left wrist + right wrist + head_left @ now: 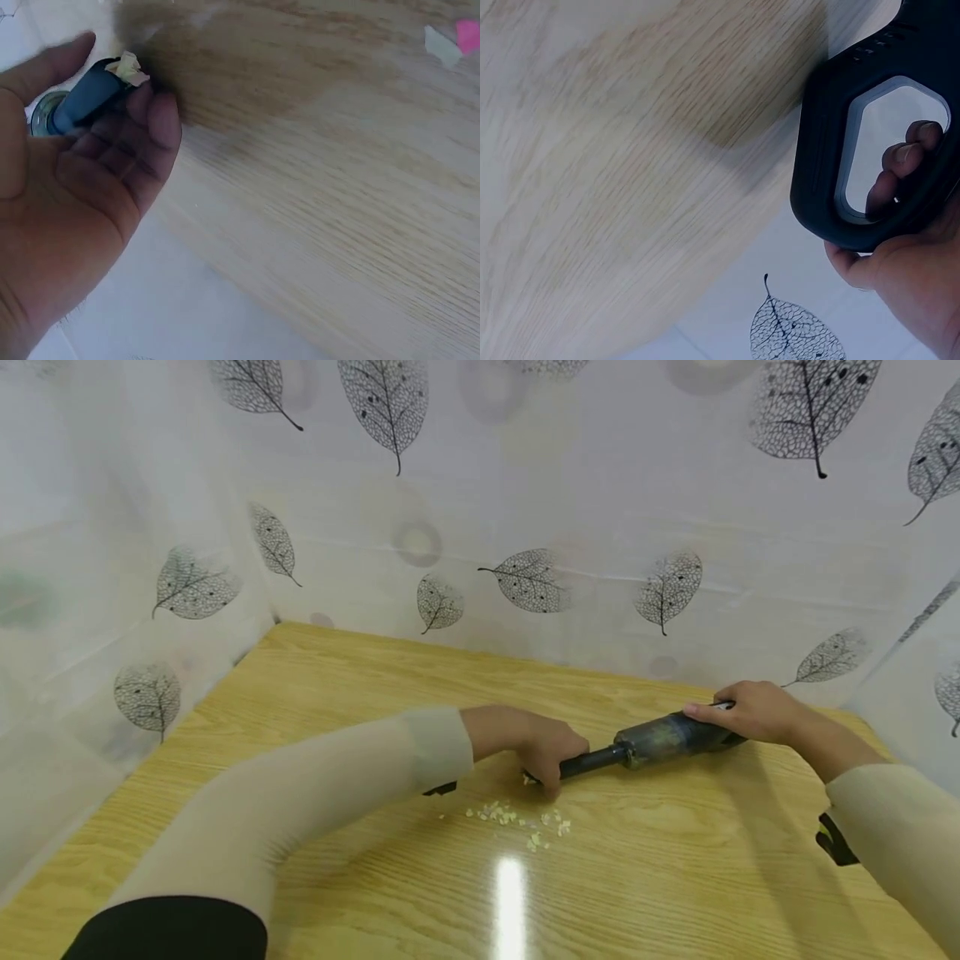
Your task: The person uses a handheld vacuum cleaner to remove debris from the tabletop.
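A dark handheld vacuum cleaner (663, 739) with a see-through dust cup is held low over the wooden table, tilted. My right hand (761, 714) grips its handle; in the right wrist view, fingers reach through the looped handle (821, 165). At the other end, my left hand (551, 747) has its fingers curled around the narrow nozzle (94, 90), while its thumb stands apart from it. Pale paper scraps (127, 69) sit at the nozzle's mouth, by the fingertips. More small paper bits (498, 814) lie scattered on the table just in front of the left hand.
The wood-grain table (360, 672) meets a pale curtain (570, 510) printed with dark leaves along its back and sides. A bright light reflection (511, 910) shows on the tabletop near the front. Pink and white scraps (444, 46) appear in the left wrist view.
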